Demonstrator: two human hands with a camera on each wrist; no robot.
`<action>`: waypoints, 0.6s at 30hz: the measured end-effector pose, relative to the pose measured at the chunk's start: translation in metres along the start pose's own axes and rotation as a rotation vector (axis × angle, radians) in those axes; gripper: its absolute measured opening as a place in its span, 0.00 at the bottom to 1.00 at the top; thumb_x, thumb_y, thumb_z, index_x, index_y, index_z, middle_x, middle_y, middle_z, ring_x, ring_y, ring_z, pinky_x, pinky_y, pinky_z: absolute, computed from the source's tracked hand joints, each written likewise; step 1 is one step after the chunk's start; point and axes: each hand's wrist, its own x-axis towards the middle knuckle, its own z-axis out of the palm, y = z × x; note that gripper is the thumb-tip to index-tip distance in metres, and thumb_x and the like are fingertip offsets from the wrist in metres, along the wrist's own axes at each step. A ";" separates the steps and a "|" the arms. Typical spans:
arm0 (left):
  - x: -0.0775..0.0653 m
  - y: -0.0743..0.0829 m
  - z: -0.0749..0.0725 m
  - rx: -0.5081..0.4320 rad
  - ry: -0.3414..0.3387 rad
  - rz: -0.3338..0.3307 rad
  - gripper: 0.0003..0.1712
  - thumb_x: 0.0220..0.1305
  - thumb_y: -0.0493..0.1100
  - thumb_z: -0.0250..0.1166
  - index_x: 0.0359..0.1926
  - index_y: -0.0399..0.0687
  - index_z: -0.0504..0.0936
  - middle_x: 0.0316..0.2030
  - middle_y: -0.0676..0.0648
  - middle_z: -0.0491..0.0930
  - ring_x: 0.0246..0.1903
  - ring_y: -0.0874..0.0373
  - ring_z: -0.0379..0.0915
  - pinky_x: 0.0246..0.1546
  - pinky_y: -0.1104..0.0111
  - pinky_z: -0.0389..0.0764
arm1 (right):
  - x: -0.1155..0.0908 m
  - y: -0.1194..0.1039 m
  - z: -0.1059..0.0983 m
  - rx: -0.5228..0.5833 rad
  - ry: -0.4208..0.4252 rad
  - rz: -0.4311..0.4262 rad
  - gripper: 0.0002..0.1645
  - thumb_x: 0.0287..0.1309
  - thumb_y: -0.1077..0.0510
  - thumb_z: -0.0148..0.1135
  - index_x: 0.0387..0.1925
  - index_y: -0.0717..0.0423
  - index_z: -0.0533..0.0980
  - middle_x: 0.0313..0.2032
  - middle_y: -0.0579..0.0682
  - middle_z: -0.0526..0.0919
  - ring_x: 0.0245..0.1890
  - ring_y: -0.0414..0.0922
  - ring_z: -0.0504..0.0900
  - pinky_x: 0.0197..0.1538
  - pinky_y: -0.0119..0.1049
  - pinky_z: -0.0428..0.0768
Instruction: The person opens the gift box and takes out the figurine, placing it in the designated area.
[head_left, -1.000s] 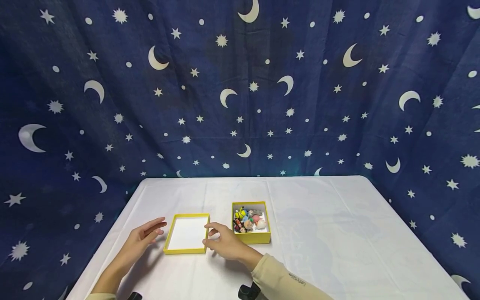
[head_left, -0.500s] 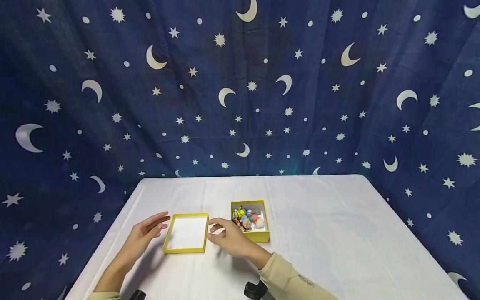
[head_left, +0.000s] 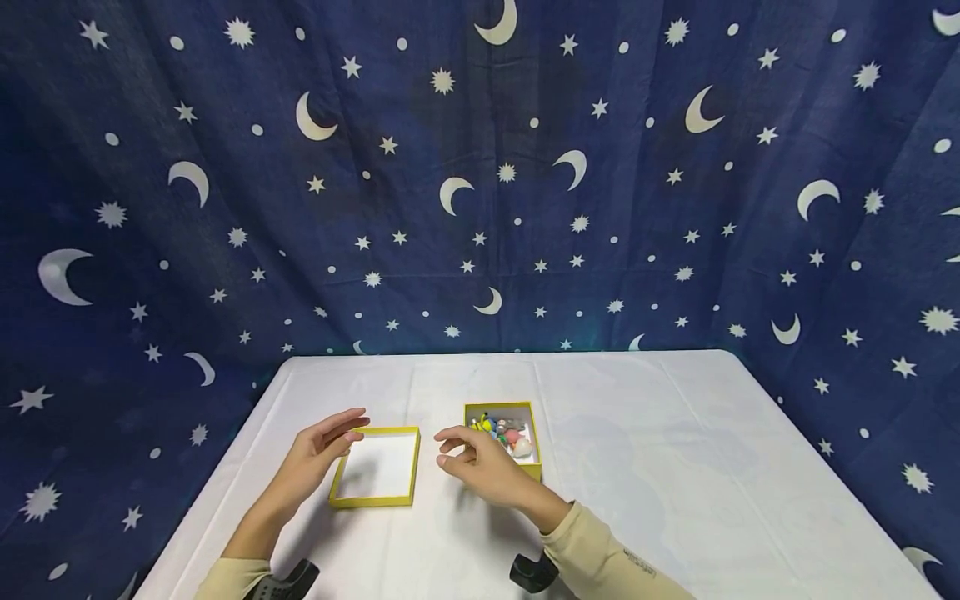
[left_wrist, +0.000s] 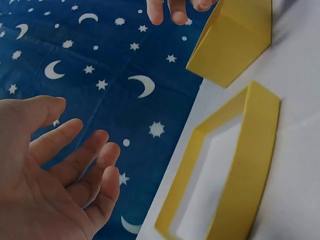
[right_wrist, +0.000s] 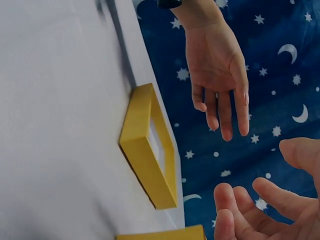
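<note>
Your left hand (head_left: 317, 454) hangs over the left edge of the yellow lid (head_left: 372, 502), your right hand (head_left: 487, 469) off its right, both empty, fingers loosely bent; right of the lid sits the yellow box (head_left: 534, 472): best lift clear of both rims

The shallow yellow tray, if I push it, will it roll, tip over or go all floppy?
The tray probably won't roll or tip: it's low and lies flat on the table. Its straight walls and square corners look stiff, so it likely won't flop. It looks thin-walled with nothing inside, so it's maybe light.
</note>
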 end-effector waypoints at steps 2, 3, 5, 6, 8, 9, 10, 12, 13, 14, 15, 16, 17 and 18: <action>0.005 0.003 0.003 0.003 -0.004 -0.002 0.25 0.77 0.44 0.56 0.70 0.42 0.71 0.63 0.39 0.78 0.51 0.74 0.78 0.51 0.74 0.80 | -0.001 0.001 -0.003 0.013 -0.006 -0.004 0.21 0.70 0.55 0.59 0.60 0.59 0.76 0.52 0.64 0.81 0.38 0.38 0.83 0.41 0.28 0.79; 0.007 0.004 0.005 0.003 -0.009 0.003 0.25 0.77 0.44 0.56 0.70 0.42 0.71 0.64 0.36 0.77 0.51 0.74 0.78 0.51 0.74 0.80 | -0.001 0.001 -0.005 0.019 -0.009 -0.005 0.21 0.70 0.56 0.59 0.61 0.60 0.76 0.53 0.65 0.80 0.37 0.38 0.83 0.42 0.28 0.79; 0.011 0.007 0.009 -0.005 -0.020 0.019 0.25 0.77 0.44 0.56 0.70 0.41 0.71 0.64 0.34 0.76 0.51 0.74 0.78 0.51 0.73 0.80 | -0.001 0.001 -0.008 0.027 -0.013 -0.002 0.22 0.71 0.56 0.59 0.61 0.60 0.75 0.53 0.64 0.80 0.37 0.38 0.82 0.43 0.28 0.78; 0.012 0.008 0.011 -0.011 -0.025 0.028 0.26 0.77 0.44 0.57 0.70 0.41 0.71 0.64 0.34 0.76 0.52 0.74 0.78 0.51 0.73 0.80 | -0.001 0.001 -0.010 0.026 -0.013 -0.003 0.22 0.71 0.56 0.58 0.62 0.60 0.75 0.53 0.64 0.80 0.37 0.38 0.82 0.44 0.28 0.78; 0.016 0.010 0.014 -0.024 -0.035 0.047 0.26 0.77 0.44 0.57 0.70 0.40 0.71 0.64 0.33 0.76 0.52 0.74 0.78 0.51 0.73 0.80 | 0.000 0.001 -0.014 0.022 -0.011 -0.007 0.22 0.71 0.55 0.58 0.62 0.60 0.75 0.53 0.63 0.80 0.38 0.39 0.82 0.44 0.29 0.78; 0.017 0.011 0.015 -0.033 -0.039 0.054 0.26 0.77 0.44 0.56 0.70 0.39 0.70 0.64 0.33 0.76 0.52 0.74 0.78 0.51 0.73 0.80 | 0.000 0.000 -0.016 0.022 -0.007 -0.008 0.22 0.71 0.55 0.58 0.62 0.60 0.75 0.52 0.62 0.80 0.39 0.39 0.82 0.45 0.29 0.79; 0.019 0.012 0.017 -0.042 -0.041 0.056 0.26 0.77 0.43 0.57 0.70 0.39 0.71 0.64 0.34 0.76 0.52 0.74 0.78 0.51 0.74 0.79 | 0.000 0.000 -0.018 0.021 -0.001 -0.008 0.22 0.71 0.55 0.58 0.62 0.60 0.75 0.52 0.61 0.81 0.39 0.40 0.83 0.45 0.30 0.80; 0.022 0.013 0.019 -0.057 -0.045 0.055 0.26 0.76 0.43 0.57 0.70 0.39 0.71 0.64 0.33 0.76 0.52 0.74 0.78 0.52 0.74 0.79 | 0.000 -0.001 -0.022 0.024 0.010 -0.009 0.23 0.71 0.56 0.58 0.62 0.61 0.75 0.51 0.61 0.81 0.41 0.44 0.84 0.46 0.34 0.83; 0.023 0.014 0.021 -0.058 -0.047 0.052 0.26 0.76 0.43 0.57 0.70 0.39 0.71 0.64 0.34 0.76 0.51 0.74 0.78 0.52 0.74 0.79 | 0.000 -0.001 -0.024 0.029 0.016 -0.007 0.23 0.71 0.56 0.58 0.62 0.62 0.75 0.51 0.60 0.81 0.42 0.47 0.85 0.47 0.37 0.84; 0.025 0.014 0.022 -0.057 -0.048 0.047 0.26 0.76 0.43 0.57 0.70 0.39 0.71 0.64 0.34 0.76 0.51 0.74 0.78 0.53 0.74 0.79 | 0.000 -0.001 -0.025 0.030 0.021 -0.001 0.23 0.70 0.56 0.58 0.63 0.62 0.74 0.51 0.60 0.81 0.43 0.49 0.85 0.47 0.37 0.84; 0.026 0.015 0.023 -0.054 -0.049 0.044 0.26 0.77 0.43 0.57 0.70 0.40 0.71 0.64 0.34 0.77 0.51 0.74 0.78 0.54 0.72 0.79 | 0.000 -0.001 -0.027 0.036 0.026 0.003 0.23 0.70 0.57 0.58 0.63 0.62 0.74 0.51 0.60 0.81 0.44 0.51 0.86 0.47 0.38 0.84; 0.027 0.015 0.025 -0.052 -0.050 0.038 0.26 0.77 0.44 0.57 0.70 0.40 0.71 0.64 0.35 0.77 0.51 0.74 0.78 0.55 0.71 0.79 | -0.001 -0.001 -0.029 0.038 0.026 0.000 0.24 0.71 0.57 0.57 0.63 0.63 0.73 0.52 0.61 0.80 0.45 0.54 0.86 0.48 0.40 0.85; 0.029 0.016 0.026 -0.050 -0.052 0.033 0.26 0.77 0.44 0.57 0.70 0.41 0.71 0.64 0.35 0.77 0.52 0.74 0.78 0.56 0.70 0.79 | -0.001 0.000 -0.031 0.040 0.025 -0.002 0.24 0.71 0.57 0.56 0.64 0.64 0.73 0.52 0.63 0.79 0.46 0.57 0.85 0.48 0.43 0.85; 0.029 0.017 0.028 -0.048 -0.056 0.030 0.26 0.77 0.45 0.56 0.70 0.42 0.71 0.64 0.36 0.77 0.52 0.74 0.78 0.57 0.71 0.78 | -0.001 0.001 -0.033 0.037 0.027 -0.003 0.24 0.71 0.57 0.56 0.64 0.64 0.73 0.53 0.63 0.79 0.46 0.58 0.85 0.47 0.41 0.84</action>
